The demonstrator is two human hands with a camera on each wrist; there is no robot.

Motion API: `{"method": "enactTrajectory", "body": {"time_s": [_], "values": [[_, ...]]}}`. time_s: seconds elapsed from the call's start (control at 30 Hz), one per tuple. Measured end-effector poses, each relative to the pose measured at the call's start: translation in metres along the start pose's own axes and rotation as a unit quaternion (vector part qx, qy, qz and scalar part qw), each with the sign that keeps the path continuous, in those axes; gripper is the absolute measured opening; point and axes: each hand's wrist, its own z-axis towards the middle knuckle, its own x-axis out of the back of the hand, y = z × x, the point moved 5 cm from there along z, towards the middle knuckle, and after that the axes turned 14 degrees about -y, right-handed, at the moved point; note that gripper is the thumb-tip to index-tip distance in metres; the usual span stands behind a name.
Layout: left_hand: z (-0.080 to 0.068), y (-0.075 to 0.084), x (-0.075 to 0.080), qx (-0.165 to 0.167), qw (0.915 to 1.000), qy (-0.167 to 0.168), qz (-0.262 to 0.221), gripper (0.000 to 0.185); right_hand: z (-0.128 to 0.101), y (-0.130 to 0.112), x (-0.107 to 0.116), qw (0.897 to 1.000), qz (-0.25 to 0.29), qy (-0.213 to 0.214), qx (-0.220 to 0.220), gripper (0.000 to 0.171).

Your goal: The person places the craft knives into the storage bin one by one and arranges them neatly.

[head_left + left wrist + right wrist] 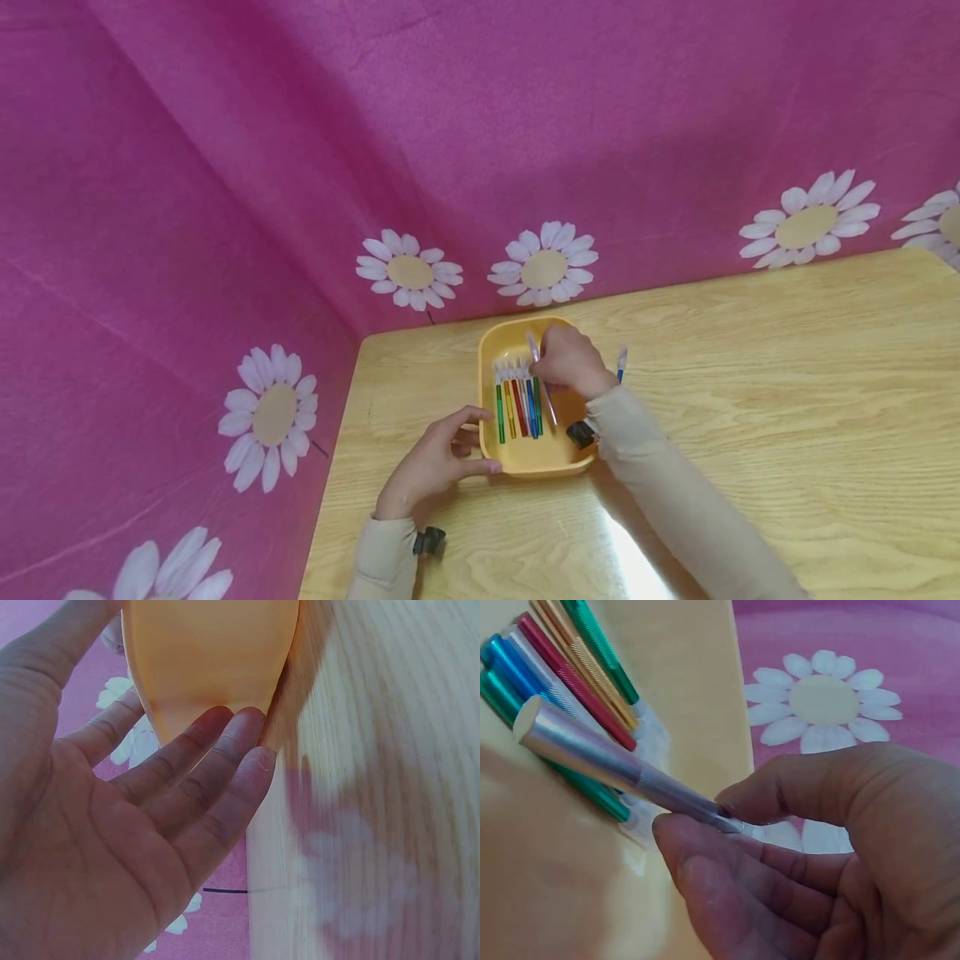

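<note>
Head view first: our bench [750, 400] is of light wood, w/ pink daisy cloth [225, 167] behind and at the left. Near its back left corner sits the yellow tray [534, 461], and in it we have approx. five pens lying side by side: green, gold, red, blue, green [517, 408].

Our left hand [431, 467] steadies the tray; its fingers [225, 757] are straight and press flat on the near left wall, so this grip is wide, holding nothing.

Our right hand [570, 362] is over the tray. Thumb and forefinger pinch a silver-lilac pen [607, 761] near its clear cap end; the pen is slanted above the row, maybe touching it, we cannot tell.

One more pen, blue w/ clear cap [621, 363], lies on the bench just beside the tray's right wall.

So we judge: most pens are in, one is in hand going in, and one is left outside.
</note>
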Motion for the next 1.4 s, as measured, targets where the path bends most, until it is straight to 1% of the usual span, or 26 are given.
{"method": "enactTrajectory", "body": {"time_s": [0.2, 0.37, 0.43, 0.53, 0.63, 0.83, 0.93, 1.13, 1.4], "values": [[0.000, -0.001, 0.000, -0.003, 0.9997, -0.004, -0.023, 0.063, 0.005, 0.001, -0.008, 1.000, -0.015, -0.001, -0.017, 0.017], [0.000, 0.001, 0.001, -0.010, 0.9999, -0.002, 0.004, 0.061, 0.009, -0.003, -0.011, 0.999, -0.032, 0.006, -0.010, 0.014], [0.001, 0.002, 0.002, -0.012, 0.9998, -0.002, 0.015, 0.061, 0.009, -0.004, -0.012, 0.999, -0.046, 0.018, -0.010, 0.012], [0.001, 0.002, 0.002, -0.015, 0.9997, -0.002, 0.018, 0.061, 0.010, -0.004, -0.014, 0.997, -0.063, 0.032, -0.022, 0.012], [0.000, 0.002, 0.003, -0.017, 0.9998, -0.005, 0.010, 0.062, 0.011, -0.003, -0.017, 0.995, -0.079, 0.040, -0.037, 0.015], [-0.001, 0.001, 0.001, -0.022, 0.9997, -0.010, -0.001, 0.063, 0.015, -0.004, -0.023, 0.992, -0.108, 0.027, -0.061, 0.013], [-0.002, 0.001, 0.002, -0.019, 0.9998, -0.007, 0.007, 0.063, 0.016, -0.005, -0.025, 0.991, -0.115, 0.020, -0.066, 0.015], [-0.001, 0.005, 0.003, -0.021, 0.9994, -0.001, 0.028, 0.062, 0.018, -0.004, -0.026, 0.989, -0.132, 0.017, -0.063, 0.016], [-0.002, 0.004, 0.001, -0.023, 0.9997, -0.007, 0.009, 0.064, 0.021, -0.002, -0.028, 0.988, -0.143, 0.003, -0.058, 0.014]]}}
